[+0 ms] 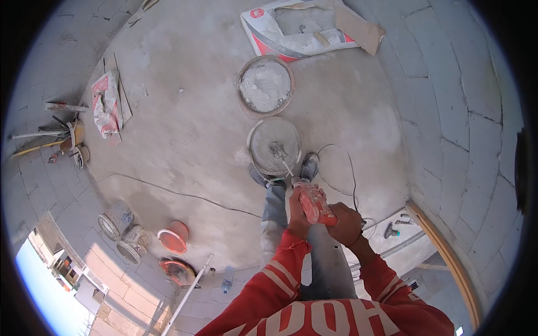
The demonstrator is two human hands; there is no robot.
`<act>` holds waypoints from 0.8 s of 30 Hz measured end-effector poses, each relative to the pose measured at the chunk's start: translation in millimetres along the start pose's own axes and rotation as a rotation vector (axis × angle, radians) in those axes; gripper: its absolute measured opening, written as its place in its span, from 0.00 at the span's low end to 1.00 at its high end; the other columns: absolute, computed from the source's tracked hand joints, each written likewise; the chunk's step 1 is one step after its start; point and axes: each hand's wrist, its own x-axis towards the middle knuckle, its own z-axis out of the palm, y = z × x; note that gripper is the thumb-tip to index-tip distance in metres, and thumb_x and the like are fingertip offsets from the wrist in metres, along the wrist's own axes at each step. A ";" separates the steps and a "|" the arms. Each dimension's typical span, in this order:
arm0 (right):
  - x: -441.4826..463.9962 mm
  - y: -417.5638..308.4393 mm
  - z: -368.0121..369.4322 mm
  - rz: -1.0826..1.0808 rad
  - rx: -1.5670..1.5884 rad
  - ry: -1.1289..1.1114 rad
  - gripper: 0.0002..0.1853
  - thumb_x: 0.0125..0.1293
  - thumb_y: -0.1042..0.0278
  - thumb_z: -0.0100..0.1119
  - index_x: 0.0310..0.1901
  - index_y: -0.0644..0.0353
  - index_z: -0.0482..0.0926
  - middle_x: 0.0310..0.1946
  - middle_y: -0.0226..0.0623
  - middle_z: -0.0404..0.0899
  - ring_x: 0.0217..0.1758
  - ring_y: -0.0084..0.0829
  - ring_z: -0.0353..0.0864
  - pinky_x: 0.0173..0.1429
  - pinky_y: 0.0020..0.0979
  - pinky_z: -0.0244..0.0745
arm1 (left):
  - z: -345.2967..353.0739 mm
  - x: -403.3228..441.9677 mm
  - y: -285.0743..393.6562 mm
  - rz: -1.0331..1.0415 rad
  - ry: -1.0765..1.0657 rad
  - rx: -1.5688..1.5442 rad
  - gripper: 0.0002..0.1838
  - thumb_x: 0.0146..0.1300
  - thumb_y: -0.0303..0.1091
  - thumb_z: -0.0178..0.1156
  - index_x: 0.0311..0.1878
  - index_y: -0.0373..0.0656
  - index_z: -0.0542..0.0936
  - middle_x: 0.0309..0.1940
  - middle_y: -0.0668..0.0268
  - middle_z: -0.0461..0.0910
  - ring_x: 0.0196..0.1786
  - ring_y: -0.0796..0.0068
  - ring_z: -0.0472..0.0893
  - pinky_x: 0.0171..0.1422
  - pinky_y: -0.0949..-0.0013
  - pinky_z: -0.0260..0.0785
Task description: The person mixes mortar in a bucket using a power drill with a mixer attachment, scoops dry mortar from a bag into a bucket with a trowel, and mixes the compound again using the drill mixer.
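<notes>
A red power drill (315, 203) slants down in front of my legs. Around its front part, near the chuck, my left hand (298, 211) is closed. My right hand (345, 225) grips the rear handle. From the chuck a thin mixing shaft (288, 168) runs into a round bucket (253, 147) between my shoes. Its paddle end sits in the grey wet mix (274, 134), partly showing at the surface. Just beyond stands a second bucket (241, 99) heaped with whitish powder (265, 85).
An opened mortar bag (280, 49) lies at the far wall, another bag (106, 109) at left. Several buckets, one a red bucket (174, 237), line the left wall. A cable (179, 193) crosses the floor. A wooden door frame (448, 257) is at right.
</notes>
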 end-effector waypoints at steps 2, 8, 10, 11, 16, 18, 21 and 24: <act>-13.7 -0.7 -23.4 -0.010 0.041 0.014 0.19 0.55 0.63 0.72 0.48 0.60 0.85 0.39 0.43 0.85 0.36 0.50 0.88 0.40 0.45 0.84 | 11.7 -12.7 -15.3 -0.030 0.014 0.029 0.24 0.71 0.49 0.58 0.54 0.35 0.77 0.44 0.51 0.82 0.46 0.54 0.83 0.53 0.52 0.79; -35.8 -8.4 -84.0 0.015 0.133 0.046 0.19 0.53 0.65 0.75 0.47 0.61 0.85 0.38 0.43 0.85 0.37 0.50 0.88 0.40 0.44 0.85 | 68.6 -49.4 -49.3 -0.067 0.109 0.103 0.25 0.73 0.51 0.55 0.57 0.36 0.75 0.46 0.51 0.81 0.49 0.55 0.83 0.57 0.51 0.78; -35.4 -13.4 -94.9 0.011 0.166 0.072 0.20 0.52 0.66 0.77 0.46 0.61 0.85 0.37 0.43 0.85 0.37 0.50 0.88 0.39 0.43 0.85 | 102.1 -65.3 -49.1 -0.069 0.176 0.127 0.25 0.73 0.51 0.56 0.57 0.36 0.75 0.46 0.52 0.81 0.51 0.55 0.82 0.58 0.51 0.78; -32.2 -19.8 -101.8 0.012 0.161 0.085 0.20 0.52 0.66 0.77 0.46 0.61 0.84 0.37 0.43 0.85 0.37 0.50 0.88 0.38 0.43 0.85 | 115.1 -69.0 -46.1 -0.071 0.209 0.139 0.25 0.73 0.50 0.56 0.57 0.36 0.75 0.46 0.52 0.81 0.51 0.55 0.82 0.59 0.51 0.78; 16.4 -63.6 -114.5 0.001 0.173 0.137 0.20 0.52 0.66 0.77 0.46 0.62 0.84 0.37 0.44 0.85 0.36 0.50 0.88 0.38 0.43 0.85 | 162.3 -71.3 10.0 -0.128 0.134 0.191 0.22 0.72 0.46 0.59 0.60 0.41 0.74 0.52 0.54 0.79 0.55 0.55 0.82 0.61 0.49 0.78; 51.3 -80.9 -104.5 0.036 0.163 0.162 0.20 0.52 0.65 0.77 0.46 0.61 0.84 0.37 0.44 0.85 0.36 0.50 0.88 0.37 0.43 0.85 | 188.1 -57.3 47.2 -0.131 0.131 0.238 0.23 0.71 0.47 0.60 0.59 0.38 0.74 0.49 0.52 0.80 0.53 0.56 0.82 0.60 0.50 0.78; 124.8 -117.2 -85.9 0.128 0.145 0.223 0.16 0.53 0.67 0.76 0.42 0.61 0.83 0.35 0.44 0.84 0.36 0.52 0.87 0.38 0.45 0.83 | 209.0 -12.6 114.8 -0.166 0.057 0.310 0.20 0.70 0.45 0.61 0.57 0.40 0.75 0.48 0.53 0.81 0.52 0.55 0.82 0.60 0.50 0.79; 200.4 -148.5 -56.2 0.248 0.063 0.203 0.14 0.53 0.67 0.74 0.40 0.60 0.82 0.34 0.45 0.84 0.36 0.53 0.87 0.39 0.47 0.83 | 211.1 30.0 176.7 -0.188 0.015 0.293 0.18 0.70 0.43 0.60 0.53 0.40 0.75 0.45 0.53 0.81 0.49 0.54 0.83 0.58 0.50 0.79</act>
